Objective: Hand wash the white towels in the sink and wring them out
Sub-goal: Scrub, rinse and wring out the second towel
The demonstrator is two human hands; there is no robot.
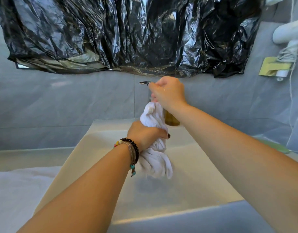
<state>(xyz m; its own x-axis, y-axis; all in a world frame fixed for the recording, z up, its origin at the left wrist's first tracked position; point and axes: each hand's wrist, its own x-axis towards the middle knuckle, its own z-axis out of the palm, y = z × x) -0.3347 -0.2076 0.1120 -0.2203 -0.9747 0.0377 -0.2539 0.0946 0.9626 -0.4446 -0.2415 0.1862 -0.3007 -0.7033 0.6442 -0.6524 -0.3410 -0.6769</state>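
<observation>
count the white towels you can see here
2. One twisted white cloth towel hangs over the white rectangular sink, gripped by the left hand. Another white towel lies on the counter at lower left. More may be hidden.

Towel [155, 145] hangs over sink [203, 174], gripped mid by left hand [144, 135]; right hand [168, 93] above it at faucet handle [144, 83], behind sink; plastic sheet [128, 34] on wall above

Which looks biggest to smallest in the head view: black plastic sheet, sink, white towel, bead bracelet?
1. black plastic sheet
2. sink; it is nearer the camera, so the first two places are unsure
3. white towel
4. bead bracelet
</observation>
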